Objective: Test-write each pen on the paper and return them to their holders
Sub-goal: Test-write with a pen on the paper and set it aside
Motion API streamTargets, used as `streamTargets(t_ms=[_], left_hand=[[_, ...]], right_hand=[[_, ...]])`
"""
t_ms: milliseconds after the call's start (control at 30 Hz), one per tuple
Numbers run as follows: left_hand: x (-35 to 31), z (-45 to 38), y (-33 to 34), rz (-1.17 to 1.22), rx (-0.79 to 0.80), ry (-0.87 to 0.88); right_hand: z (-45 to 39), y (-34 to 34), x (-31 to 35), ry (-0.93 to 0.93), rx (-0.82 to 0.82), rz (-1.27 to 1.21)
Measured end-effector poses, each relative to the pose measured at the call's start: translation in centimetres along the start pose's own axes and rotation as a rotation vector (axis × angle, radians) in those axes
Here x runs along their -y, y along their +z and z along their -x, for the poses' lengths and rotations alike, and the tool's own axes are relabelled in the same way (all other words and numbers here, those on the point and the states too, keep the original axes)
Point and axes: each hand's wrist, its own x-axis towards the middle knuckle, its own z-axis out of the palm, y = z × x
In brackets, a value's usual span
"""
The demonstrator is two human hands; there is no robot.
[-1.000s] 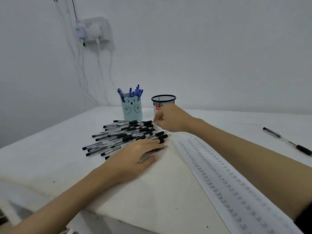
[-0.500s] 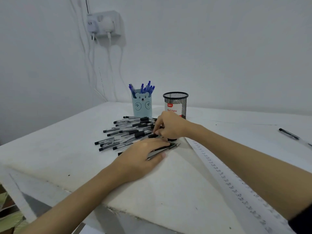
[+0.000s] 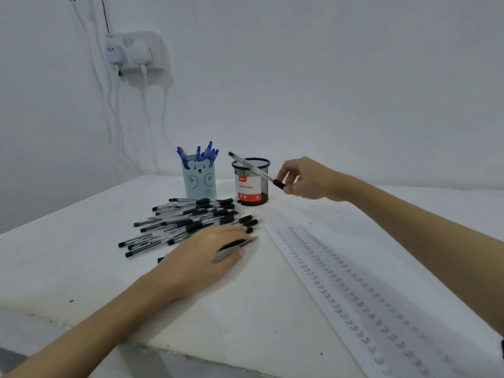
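A: Right hand pinches a pen by its black grip, centre-right, barrel above the mesh cup.
B: Light, stiff, slick; the grip probably holds best. Left hand lies flat on another pen beside the pile.

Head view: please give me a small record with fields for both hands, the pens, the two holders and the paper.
right hand: pinches a clear-barrelled black pen, tilted in the air, crossing the black mesh cup rim in this view
left hand: lies flat on the white table, fingers over a single pen
loose pens: pile of black-capped clear pens beside the left hand
holders: light blue bear-face cup holding blue pens; mesh cup labelled Ball Pens
paper: long white paper sheet with rows of small marks
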Motion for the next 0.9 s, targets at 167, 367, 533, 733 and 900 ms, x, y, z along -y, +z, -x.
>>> streamTargets(t_ms=[167,367,533,733,900], left_hand=[[-3.6,-3.4,0.9,0.031,0.042,0.053],[-5.8,-8.2,4.0,-0.011,0.263,0.057],[-6.6,-9.4,5.0,0.033,0.288,0.056],[-5.0,-9.1,5.2,0.208,0.182,0.102],[-4.6,-9.2,5.7,0.271,0.133,0.134]], right_hand=[[4.5,-4.0,-4.7,0.251,-0.072,-0.537],[7.5,-5.5,-8.4,0.420,-0.145,-0.646],[7.7,-5.5,-8.6,0.420,-0.304,-0.788],[7.1,-5.6,-7.5,0.316,-0.169,-1.291],[6.0,-4.5,-7.8,0.269,-0.021,-1.432]])
